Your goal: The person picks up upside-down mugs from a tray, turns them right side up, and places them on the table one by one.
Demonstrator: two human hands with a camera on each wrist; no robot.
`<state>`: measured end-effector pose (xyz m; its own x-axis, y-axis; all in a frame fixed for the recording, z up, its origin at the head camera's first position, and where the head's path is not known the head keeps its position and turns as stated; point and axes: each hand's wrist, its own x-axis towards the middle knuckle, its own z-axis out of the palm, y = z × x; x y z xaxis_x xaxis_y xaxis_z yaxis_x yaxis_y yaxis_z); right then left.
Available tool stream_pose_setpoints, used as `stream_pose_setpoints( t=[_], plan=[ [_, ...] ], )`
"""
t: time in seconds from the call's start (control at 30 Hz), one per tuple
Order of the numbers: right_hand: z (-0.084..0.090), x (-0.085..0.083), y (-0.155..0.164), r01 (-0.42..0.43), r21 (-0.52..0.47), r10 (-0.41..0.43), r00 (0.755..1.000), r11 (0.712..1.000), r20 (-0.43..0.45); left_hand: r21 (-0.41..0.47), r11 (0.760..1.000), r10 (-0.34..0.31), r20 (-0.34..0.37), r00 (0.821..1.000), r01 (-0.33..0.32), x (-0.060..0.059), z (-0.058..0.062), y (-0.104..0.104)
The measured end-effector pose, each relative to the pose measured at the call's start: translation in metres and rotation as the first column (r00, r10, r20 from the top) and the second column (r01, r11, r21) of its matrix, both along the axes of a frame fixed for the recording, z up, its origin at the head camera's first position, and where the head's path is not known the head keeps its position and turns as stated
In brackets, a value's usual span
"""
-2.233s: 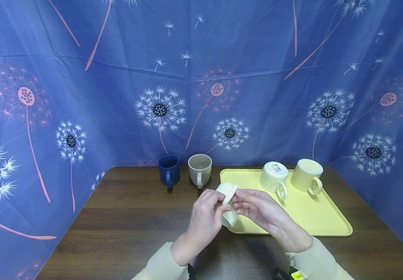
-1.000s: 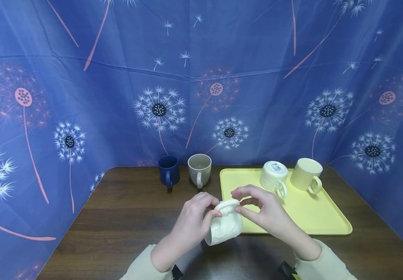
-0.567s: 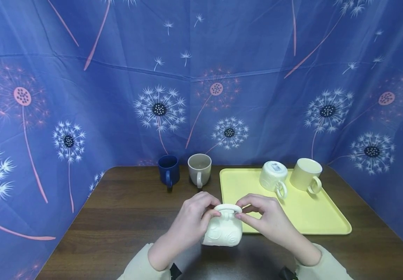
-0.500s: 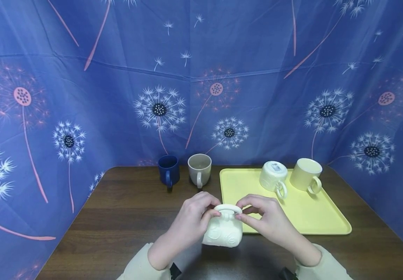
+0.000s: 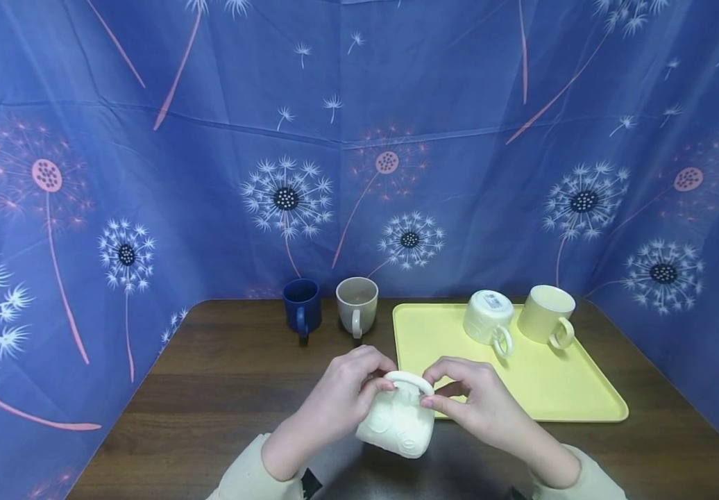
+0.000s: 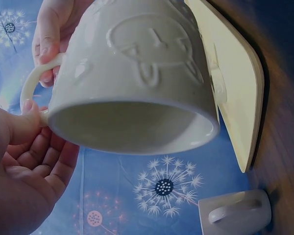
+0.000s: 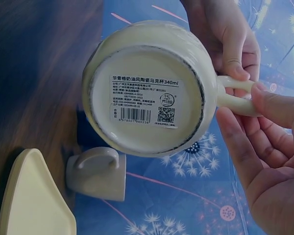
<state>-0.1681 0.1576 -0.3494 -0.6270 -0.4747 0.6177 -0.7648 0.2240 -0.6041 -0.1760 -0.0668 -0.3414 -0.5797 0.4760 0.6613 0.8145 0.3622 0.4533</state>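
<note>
A cream embossed mug (image 5: 395, 425) hangs on its side above the dark table's front, handle (image 5: 408, 380) uppermost. My left hand (image 5: 377, 384) pinches the handle's left end, with its thumb against the handle in the left wrist view. My right hand (image 5: 429, 396) pinches the right end. The left wrist view shows the cream mug (image 6: 132, 73) with its mouth turned down towards the camera. In the right wrist view the cream mug (image 7: 147, 98) shows its labelled base, with my right hand (image 7: 257, 105) at the handle.
A yellow tray (image 5: 559, 392) lies right of the hands, carrying a tipped cream mug (image 5: 488, 316) and a pale yellow mug (image 5: 547, 314). A navy mug (image 5: 302, 305) and a beige mug (image 5: 357, 304) stand at the table's back. Blue dandelion cloth walls in three sides.
Both hands brought the mug from the tray's edge towards me and turned its handle upward. Over the last half second it sank slightly and tilted.
</note>
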Motion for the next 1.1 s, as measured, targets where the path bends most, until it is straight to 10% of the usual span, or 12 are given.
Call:
stream_pose_setpoints(
  t=[0.43,0.73,0.9,1.1],
  plan=[
    [-0.001,0.003,-0.005,0.066,-0.011,-0.066,0.998,0.998,-0.006,0.045,0.988,0.145,0.061,0.988,-0.147,0.002,-0.011,0.010],
    [-0.001,0.004,-0.007,0.219,-0.006,-0.219,0.975,0.976,-0.045,0.188,0.934,0.285,0.120,0.951,-0.304,0.008,-0.013,0.019],
    [0.001,0.005,-0.009,0.283,-0.015,-0.283,0.956,0.959,-0.074,0.275,0.912,0.224,0.287,0.931,-0.304,0.012,-0.012,0.018],
    [0.000,0.005,-0.011,0.287,-0.047,-0.291,0.945,0.957,-0.151,0.325,0.910,0.037,0.551,0.833,-0.255,0.013,-0.010,0.018]
  ],
)
